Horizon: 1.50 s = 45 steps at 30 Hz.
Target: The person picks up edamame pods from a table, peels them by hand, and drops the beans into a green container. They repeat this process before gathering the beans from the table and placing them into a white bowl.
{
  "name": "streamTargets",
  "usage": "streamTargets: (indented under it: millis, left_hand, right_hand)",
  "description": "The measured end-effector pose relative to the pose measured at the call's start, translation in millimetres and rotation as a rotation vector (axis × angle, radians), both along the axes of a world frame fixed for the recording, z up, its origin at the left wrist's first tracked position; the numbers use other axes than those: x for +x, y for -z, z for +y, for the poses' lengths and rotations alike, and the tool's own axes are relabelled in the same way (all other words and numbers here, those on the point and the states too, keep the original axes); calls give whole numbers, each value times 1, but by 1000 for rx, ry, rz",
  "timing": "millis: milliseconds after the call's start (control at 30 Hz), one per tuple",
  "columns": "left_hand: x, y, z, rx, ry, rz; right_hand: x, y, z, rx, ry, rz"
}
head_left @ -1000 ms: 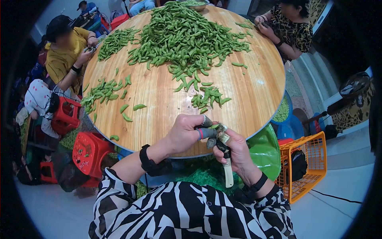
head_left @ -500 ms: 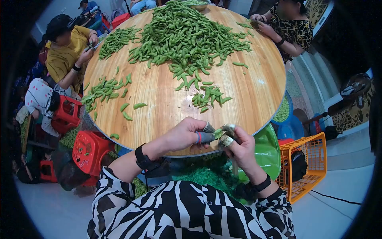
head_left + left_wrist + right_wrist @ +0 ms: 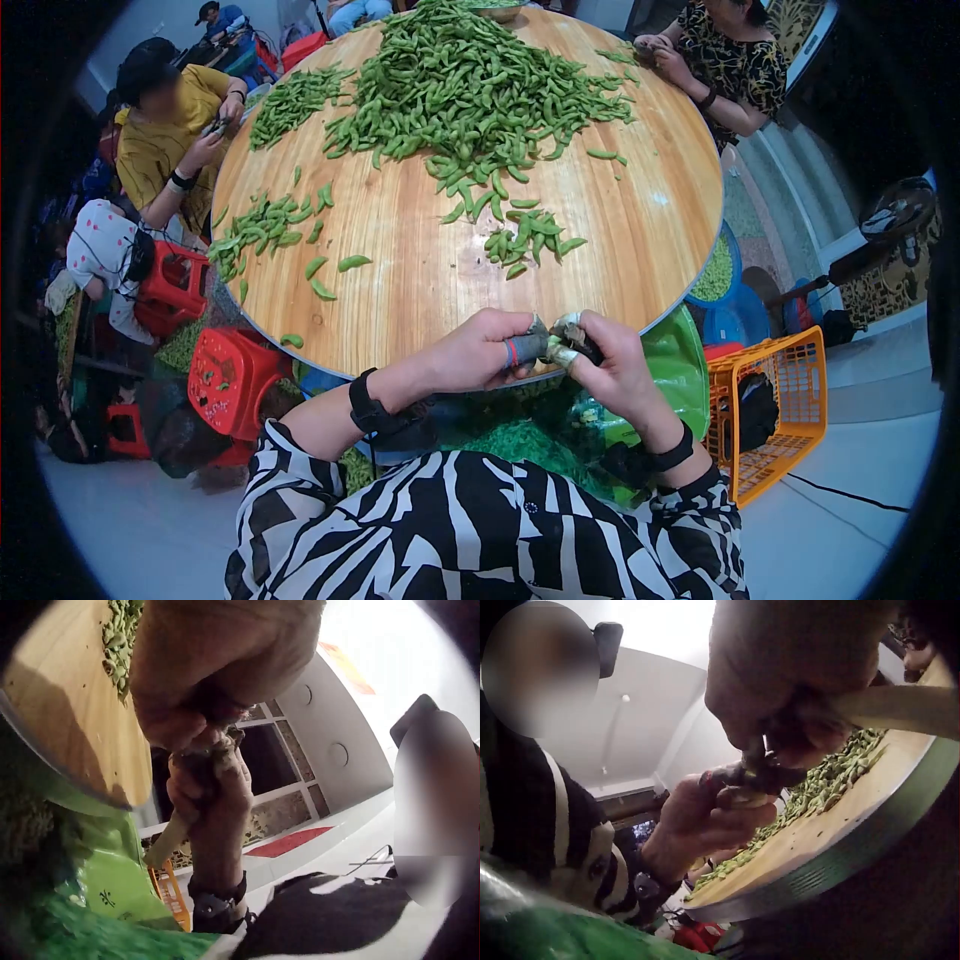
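Pale wood makes up the round table (image 3: pixel 390 240), which bears the large heap (image 3: pixel 450 95) of green pods, with a small cluster (image 3: pixel 530 240) nearer the wearer. At the near edge the two hands meet: the left hand (image 3: pixel 470 350) has its fingers curled, pinching a pod (image 3: pixel 744 798); the right hand (image 3: pixel 618 368) is closed round a pale-handled tool (image 3: pixel 904 709), its fingertips up against the left's. Judging by this, one pod is being worked between the fingertips, though how far it is opened cannot be told. The next move calls for a steady left pinch and small, careful right-hand motions, as the tool's working end is hidden close to the left fingers.
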<state>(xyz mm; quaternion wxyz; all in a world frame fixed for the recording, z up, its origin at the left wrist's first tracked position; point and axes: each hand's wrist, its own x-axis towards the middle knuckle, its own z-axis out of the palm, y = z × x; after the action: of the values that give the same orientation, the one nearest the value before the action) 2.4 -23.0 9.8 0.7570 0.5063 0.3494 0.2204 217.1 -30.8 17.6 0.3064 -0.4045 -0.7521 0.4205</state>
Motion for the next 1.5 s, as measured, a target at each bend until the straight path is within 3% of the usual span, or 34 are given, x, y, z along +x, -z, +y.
streamTargets:
  millis: [67, 267, 400, 467, 567, 600, 667, 733, 767, 833, 867, 933, 967, 1033, 1167, 1300, 1367, 1433, 1500]
  left_hand:
    - [2, -3, -5, 307, 40, 190]
    - [11, 3, -16, 683, 0, 311]
    - [14, 2, -20, 667, -9, 351]
    - [15, 4, -22, 783, 41, 263]
    - [16, -5, -29, 786, 96, 351]
    - [13, -7, -28, 786, 95, 351]
    - [-5, -10, -23, 974, 9, 491]
    - [-31, -8, -7, 1046, -57, 747]
    - [-38, -4, 0, 1047, -55, 750]
    - [-45, 7, 7, 1468, -103, 1238]
    - [-39, 12, 7, 1469, -106, 1240]
    - [-14, 18, 6, 1346, -58, 830]
    - [-5, 20, 5, 1346, -68, 834]
    - [8, 24, 0, 1513, 222, 694]
    - [-3, 34, 0, 1419, 356, 729]
    - [-62, 26, 11, 1199, 227, 999]
    - [-99, 23, 22, 1087, 84, 1150]
    - [-141, 49, 32, 1094, -171, 1398]
    - [-145, 26, 48, 971, -201, 1539]
  right_hand:
    - [0, 7, -4, 247, -6, -93]
    - [-6, 10, -16, 297, 18, -196]
    - [-6, 11, -19, 268, 46, -180]
    - [-2, 13, -20, 225, 44, -175]
    - [5, 18, -22, 135, 92, -146]
    - [10, 14, -24, 4, 90, -131]
    - [23, 12, -28, -130, 93, -109]
    - [35, 9, -33, -119, -147, -154]
    - [31, -2, -37, -52, -220, -177]
    - [28, 0, -43, -14, -333, -201]
    - [26, -1, -45, -30, -372, -251]
    - [25, 8, -44, -58, -387, -270]
    - [24, 11, -43, -92, -403, -289]
    - [21, 4, -42, -91, -408, -278]
    - [19, 2, -44, -149, -409, -247]
    - [22, 4, -45, -171, -406, -225]
    - [24, 5, -43, -191, -402, -242]
    - [23, 1, -44, -207, -377, -213]
    - [21, 2, -44, -225, -360, -190]
